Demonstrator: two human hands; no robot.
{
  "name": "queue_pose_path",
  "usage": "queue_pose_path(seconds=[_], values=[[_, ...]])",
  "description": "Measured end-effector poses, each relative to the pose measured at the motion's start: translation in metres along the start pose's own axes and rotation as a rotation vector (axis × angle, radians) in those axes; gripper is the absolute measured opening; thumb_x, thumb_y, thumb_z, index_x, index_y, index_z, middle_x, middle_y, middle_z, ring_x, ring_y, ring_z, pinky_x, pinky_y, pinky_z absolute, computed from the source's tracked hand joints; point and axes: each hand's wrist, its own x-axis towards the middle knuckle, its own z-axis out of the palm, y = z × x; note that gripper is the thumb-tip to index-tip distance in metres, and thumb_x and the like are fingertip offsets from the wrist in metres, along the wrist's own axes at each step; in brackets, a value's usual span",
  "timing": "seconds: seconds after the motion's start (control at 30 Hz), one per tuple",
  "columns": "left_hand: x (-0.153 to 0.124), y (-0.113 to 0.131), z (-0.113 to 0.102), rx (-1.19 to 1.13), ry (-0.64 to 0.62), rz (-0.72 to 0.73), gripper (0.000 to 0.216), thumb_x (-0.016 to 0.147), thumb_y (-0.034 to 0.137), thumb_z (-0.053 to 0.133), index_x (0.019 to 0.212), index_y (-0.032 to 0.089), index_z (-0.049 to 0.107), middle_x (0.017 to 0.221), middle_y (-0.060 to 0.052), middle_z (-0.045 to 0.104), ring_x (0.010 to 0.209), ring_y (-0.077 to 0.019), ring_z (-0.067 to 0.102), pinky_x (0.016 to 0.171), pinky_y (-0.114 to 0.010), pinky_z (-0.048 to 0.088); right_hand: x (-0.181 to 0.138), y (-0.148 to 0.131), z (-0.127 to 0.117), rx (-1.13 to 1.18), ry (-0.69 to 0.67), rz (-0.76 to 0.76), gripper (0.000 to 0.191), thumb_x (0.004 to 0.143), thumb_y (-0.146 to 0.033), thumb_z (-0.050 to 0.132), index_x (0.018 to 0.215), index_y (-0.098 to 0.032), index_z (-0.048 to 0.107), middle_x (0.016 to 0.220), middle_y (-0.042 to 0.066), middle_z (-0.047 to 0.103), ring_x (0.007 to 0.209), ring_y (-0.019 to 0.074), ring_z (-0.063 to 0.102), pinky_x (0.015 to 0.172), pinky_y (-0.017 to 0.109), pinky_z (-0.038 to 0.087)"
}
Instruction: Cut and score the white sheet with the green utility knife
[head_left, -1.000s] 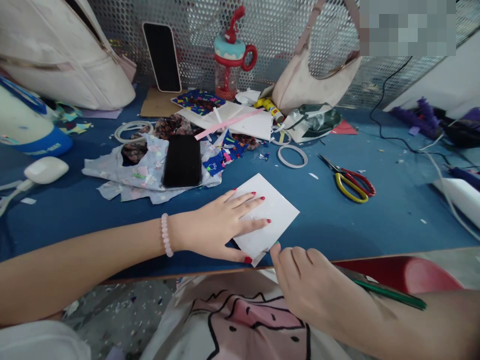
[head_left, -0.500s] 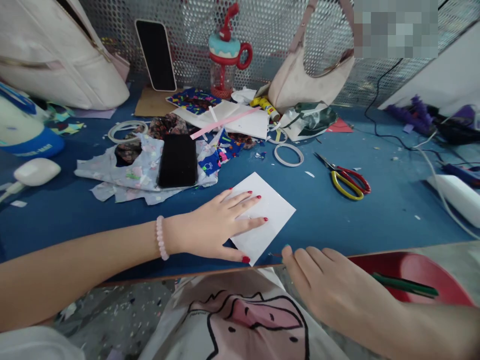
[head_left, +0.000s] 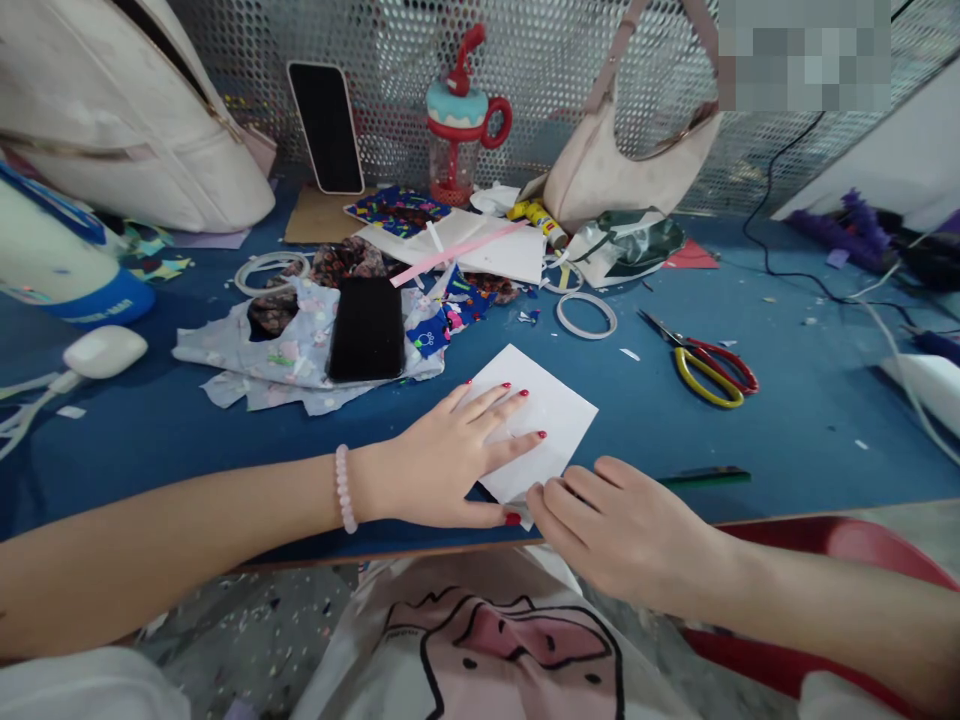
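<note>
My left hand lies flat with fingers spread on a white square of paper, which sits cornerwise near the table's front edge. Its thumb rests by the paper's nearest corner. My right hand is closed at the paper's lower right edge, its fingertips touching or very close to that corner. From behind its knuckles sticks out a slim green and black stick-like tool; the tool's front end is hidden by the fingers. Red-and-yellow-handled scissors lie open to the right.
Behind the paper are a black phone on patterned cloth, tape rings and paper scraps. Farther back stand a propped phone, a red-handled cup and a handbag. A red stool or chair seat is below the table edge.
My right hand has moved left and up to the paper's near corner, carrying the green tool along. The left hand stays on the paper; the view has shifted slightly.
</note>
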Motion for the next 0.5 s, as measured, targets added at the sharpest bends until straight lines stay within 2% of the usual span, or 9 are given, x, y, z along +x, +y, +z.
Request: queue_pose_path(seconds=[0.23, 0.5], values=[[-0.002, -0.001, -0.002, 0.004, -0.006, 0.054, 0.069, 0.087, 0.057, 0.049, 0.145, 0.022, 0.035, 0.154, -0.018, 0.022, 0.141, -0.0409, 0.019, 0.108, -0.062, 0.018, 0.008, 0.005, -0.003, -0.011, -0.015, -0.068, 0.019, 0.085, -0.01, 0.047, 0.08, -0.013, 0.065, 0.071, 0.004, 0.063, 0.058, 0.017, 0.052, 0.056, 0.033, 0.022], [-0.003, -0.001, -0.001, -0.008, 0.004, 0.063, 0.065, 0.09, 0.058, 0.045, 0.145, 0.024, 0.036, 0.154, -0.016, 0.024, 0.141, -0.0411, 0.02, 0.106, -0.064, 0.021, 0.012, 0.005, -0.003, -0.021, -0.063, -0.091, 0.019, 0.084, -0.01, 0.046, 0.078, -0.013, 0.064, 0.069, 0.004, 0.061, 0.057, 0.0173, 0.052, 0.056, 0.033, 0.022]])
